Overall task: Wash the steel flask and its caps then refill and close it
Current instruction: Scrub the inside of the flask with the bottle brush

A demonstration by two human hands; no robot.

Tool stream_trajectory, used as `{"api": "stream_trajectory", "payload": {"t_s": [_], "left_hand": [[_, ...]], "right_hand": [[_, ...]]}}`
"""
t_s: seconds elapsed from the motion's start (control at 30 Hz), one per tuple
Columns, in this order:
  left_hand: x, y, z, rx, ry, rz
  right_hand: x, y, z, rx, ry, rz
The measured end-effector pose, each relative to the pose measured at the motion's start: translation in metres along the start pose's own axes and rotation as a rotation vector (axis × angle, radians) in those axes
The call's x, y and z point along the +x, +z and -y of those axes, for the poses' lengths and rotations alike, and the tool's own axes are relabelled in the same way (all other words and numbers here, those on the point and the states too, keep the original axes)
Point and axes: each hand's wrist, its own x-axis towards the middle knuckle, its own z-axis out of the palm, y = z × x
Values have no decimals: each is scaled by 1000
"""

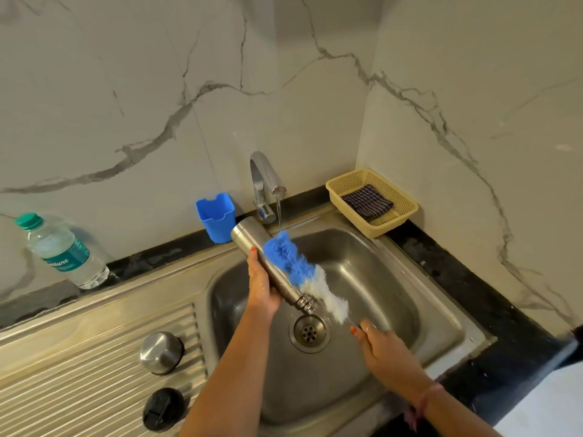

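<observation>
My left hand (262, 287) grips the steel flask (252, 239) around its middle, over the sink (435, 298). The flask is tilted, base up toward the tap, threaded mouth down above the drain. My right hand (378, 342) grips the handle of a blue and white bottle brush (299, 266), whose bristles lie along the flask's right side. Water runs from the tap (265, 181) onto the brush tip. A steel cap (161, 351) and a black inner cap (162, 408) rest on the ribbed drainboard at the left.
A blue plastic holder (216, 217) stands behind the sink left of the tap. A water bottle with a green cap (63, 250) stands at the far left on the counter. A yellow basket (400, 212) with a checked cloth sits in the right corner.
</observation>
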Motion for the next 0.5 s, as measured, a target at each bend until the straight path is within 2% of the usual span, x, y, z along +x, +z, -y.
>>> {"api": "stream_trajectory", "payload": {"t_s": [0.07, 0.17, 0.27, 0.4, 0.5], "left_hand": [[-3, 4, 3, -1, 5, 30], [-7, 12, 10, -5, 20, 73], [-8, 15, 13, -35, 17, 45], [-2, 6, 4, -88, 50, 37], [5, -2, 0, -138, 8, -25]], "right_hand": [[6, -4, 6, -24, -6, -5], [42, -16, 39, -93, -90, -107], [61, -25, 55, -109, -111, -128], [25, -22, 28, -67, -74, -24], [-9, -21, 7, -25, 36, 58]]}}
